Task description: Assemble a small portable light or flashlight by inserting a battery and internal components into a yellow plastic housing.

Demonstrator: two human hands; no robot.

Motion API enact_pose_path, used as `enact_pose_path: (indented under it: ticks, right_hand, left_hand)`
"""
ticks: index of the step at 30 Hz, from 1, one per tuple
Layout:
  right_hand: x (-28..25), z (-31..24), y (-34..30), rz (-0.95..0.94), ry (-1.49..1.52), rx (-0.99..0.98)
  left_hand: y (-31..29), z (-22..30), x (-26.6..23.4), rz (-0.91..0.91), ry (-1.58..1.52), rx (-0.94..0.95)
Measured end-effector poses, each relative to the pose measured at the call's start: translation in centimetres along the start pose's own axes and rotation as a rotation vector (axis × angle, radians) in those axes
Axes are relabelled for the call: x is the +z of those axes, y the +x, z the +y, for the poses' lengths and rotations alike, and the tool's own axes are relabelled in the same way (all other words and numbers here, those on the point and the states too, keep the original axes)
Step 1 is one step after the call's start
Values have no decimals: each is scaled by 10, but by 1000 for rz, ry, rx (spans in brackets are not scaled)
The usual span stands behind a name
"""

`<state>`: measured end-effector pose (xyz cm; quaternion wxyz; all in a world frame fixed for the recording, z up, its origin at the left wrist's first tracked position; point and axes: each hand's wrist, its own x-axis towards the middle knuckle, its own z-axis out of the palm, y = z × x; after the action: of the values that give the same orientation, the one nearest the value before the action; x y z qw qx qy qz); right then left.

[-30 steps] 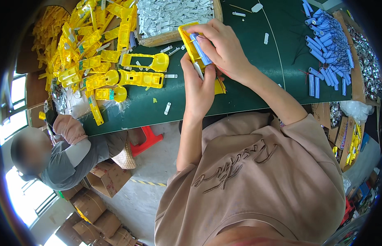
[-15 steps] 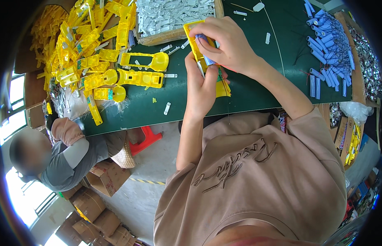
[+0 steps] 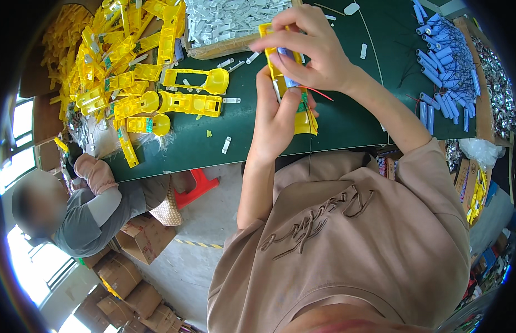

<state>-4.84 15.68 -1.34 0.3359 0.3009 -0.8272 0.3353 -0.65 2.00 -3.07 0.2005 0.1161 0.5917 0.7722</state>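
My left hand (image 3: 275,114) grips a yellow plastic housing (image 3: 306,123) held upright over the table, thumb across its front. Inside it lies a blue cylindrical battery cell (image 3: 291,80), with a small green circuit board (image 3: 303,102) below. A red wire (image 3: 319,93) sticks out to the right and a thin black wire (image 3: 310,150) hangs down. My right hand (image 3: 316,53) is over the housing's upper end, fingers spread apart, thumb at the cell. Its fingertips partly cover the cell; whether they touch the housing I cannot tell.
Yellow housings (image 3: 191,105) pile up at the left. A box (image 3: 224,51) of small white parts stands at the back. Blue cells (image 3: 438,61) with wires lie at the right, beside a carton of shiny parts (image 3: 499,89). Another person (image 3: 91,211) sits at the left.
My right hand's fingers have lifted and spread apart from their closer hold on the housing and cell. The red wire now shows farther out. Both hands and the housing shifted slightly right.
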Motion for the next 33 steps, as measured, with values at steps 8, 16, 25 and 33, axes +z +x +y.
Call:
enact_pose_path:
  ticks: [8,16,25,33]
  right_hand:
    - [-20,2,13,-291,59,-314]
    - [-24,-1,16,-236,107,-345]
    - [-31,-7,22,-287,-15,-371]
    - [-61,61,27,-156,110,96]
  left_hand:
    - [-5,11,-9,-221,-157,-192]
    - [-12,23,-2,-191,-117,-185]
    - [-9,27,1,-213,-69,-135]
    - [-15,20,-38,43,-71,-74]
